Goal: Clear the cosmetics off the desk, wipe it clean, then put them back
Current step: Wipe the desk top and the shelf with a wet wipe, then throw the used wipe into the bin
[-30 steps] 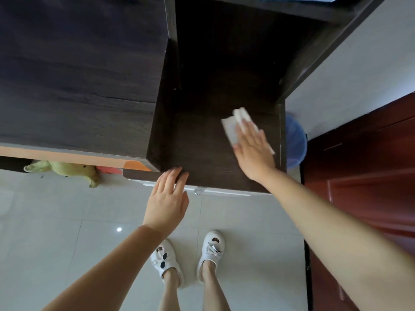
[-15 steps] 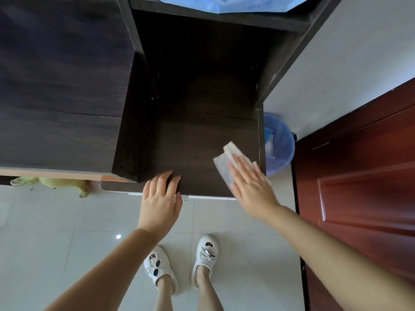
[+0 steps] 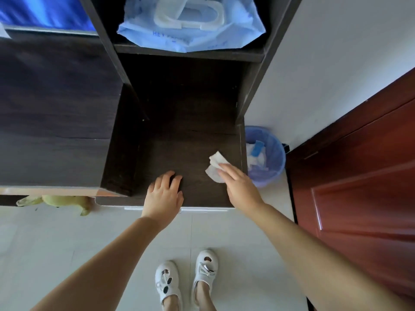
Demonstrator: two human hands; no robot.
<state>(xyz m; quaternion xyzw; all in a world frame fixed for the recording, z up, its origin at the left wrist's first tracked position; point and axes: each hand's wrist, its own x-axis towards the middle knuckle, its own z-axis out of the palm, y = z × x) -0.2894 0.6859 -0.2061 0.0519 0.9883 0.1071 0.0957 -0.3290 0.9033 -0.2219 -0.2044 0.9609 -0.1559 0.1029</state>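
The white wipe (image 3: pixel 215 169) lies crumpled on the dark desk (image 3: pixel 179 135), near its right front corner. The right hand (image 3: pixel 239 187) presses it with straight fingers. It looks soft, light and thin, best held under flat fingers. The left hand (image 3: pixel 165 195) rests open on the desk edge. Beside stands 1 blue bin (image 3: pixel 272 162).

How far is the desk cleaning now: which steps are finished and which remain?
Clearing looks done: no cosmetics show on the dark desk surface. Wiping is in hand: the right hand presses a white wipe near the right front corner, while the left hand rests on the front edge. Putting the cosmetics back remains; none are in view.
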